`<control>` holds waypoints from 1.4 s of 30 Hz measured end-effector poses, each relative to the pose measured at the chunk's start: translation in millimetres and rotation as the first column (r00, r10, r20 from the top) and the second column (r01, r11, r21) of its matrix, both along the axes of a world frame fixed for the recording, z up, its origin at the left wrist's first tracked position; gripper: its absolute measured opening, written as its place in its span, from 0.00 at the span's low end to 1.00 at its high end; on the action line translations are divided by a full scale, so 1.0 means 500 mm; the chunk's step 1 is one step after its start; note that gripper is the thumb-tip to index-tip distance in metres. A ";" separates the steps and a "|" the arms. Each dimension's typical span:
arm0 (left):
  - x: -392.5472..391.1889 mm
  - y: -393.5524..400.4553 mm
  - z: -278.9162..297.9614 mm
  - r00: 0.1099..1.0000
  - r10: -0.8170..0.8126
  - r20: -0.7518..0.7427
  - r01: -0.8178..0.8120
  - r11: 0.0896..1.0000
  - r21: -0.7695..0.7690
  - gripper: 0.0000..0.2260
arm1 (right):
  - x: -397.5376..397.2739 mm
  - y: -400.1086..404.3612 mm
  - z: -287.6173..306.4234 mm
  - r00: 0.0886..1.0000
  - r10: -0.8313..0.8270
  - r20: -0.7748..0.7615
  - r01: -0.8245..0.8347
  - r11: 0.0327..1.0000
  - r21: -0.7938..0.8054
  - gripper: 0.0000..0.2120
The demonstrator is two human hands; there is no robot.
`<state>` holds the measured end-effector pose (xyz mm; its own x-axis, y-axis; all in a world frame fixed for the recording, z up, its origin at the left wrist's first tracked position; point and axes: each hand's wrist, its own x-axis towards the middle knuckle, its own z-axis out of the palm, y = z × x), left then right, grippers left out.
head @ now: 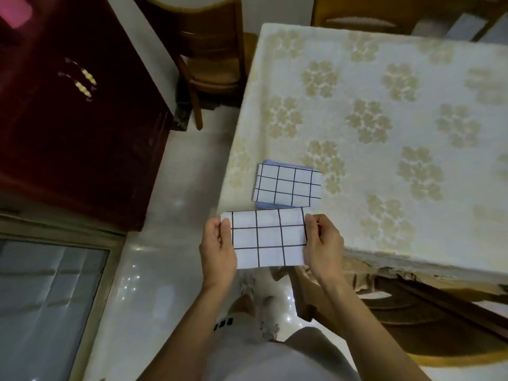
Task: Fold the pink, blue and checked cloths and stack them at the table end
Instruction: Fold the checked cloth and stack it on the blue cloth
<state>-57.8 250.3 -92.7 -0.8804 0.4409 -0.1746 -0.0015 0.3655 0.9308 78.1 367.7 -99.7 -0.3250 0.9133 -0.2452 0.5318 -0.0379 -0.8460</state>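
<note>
A folded checked cloth (pixel 268 237), white with thin black grid lines, is held flat as a neat rectangle in the air just off the near corner of the desk (pixel 384 111), its left short edge pinched by the left hand (pixel 217 247) and its right short edge by the right hand (pixel 324 243). Just beyond it, near the desk's left edge, a second folded checked cloth (pixel 288 187) of the same pattern lies on a folded blue cloth (pixel 270 206) (only a thin blue strip shows along the stack's near and far edges).
</note>
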 end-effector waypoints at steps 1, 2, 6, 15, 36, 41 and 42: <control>-0.012 0.020 -0.007 0.999 -0.035 0.005 0.035 0.999 0.004 0.08 | -0.003 0.014 0.000 1.000 -0.027 0.008 0.027 1.000 0.007 0.13; -0.026 0.039 -0.016 0.997 -0.071 0.008 0.071 0.997 0.007 0.09 | -0.007 0.027 -0.002 0.998 -0.057 0.019 0.056 0.998 0.008 0.14; -0.078 0.117 -0.051 0.982 -0.186 0.016 0.186 0.983 -0.002 0.10 | -0.026 0.078 -0.013 0.986 -0.149 0.070 0.147 0.989 0.023 0.15; -0.119 0.233 -0.083 0.940 -0.340 0.024 0.339 0.941 0.007 0.13 | -0.040 0.153 -0.045 0.962 -0.248 0.113 0.246 0.969 0.038 0.14; -0.147 0.320 -0.188 0.961 -0.262 -0.091 0.238 0.947 -0.214 0.13 | -0.080 0.280 -0.181 0.951 -0.049 0.305 0.018 0.995 0.103 0.16; -0.167 0.330 -0.230 0.959 -0.254 -0.128 0.213 0.940 -0.268 0.12 | -0.088 0.286 -0.202 0.887 -0.035 0.460 -0.018 0.994 0.109 0.16; -0.171 0.333 -0.236 0.957 -0.259 -0.133 0.214 0.935 -0.284 0.13 | -0.088 0.286 -0.207 0.871 -0.036 0.491 -0.027 0.992 0.121 0.16</control>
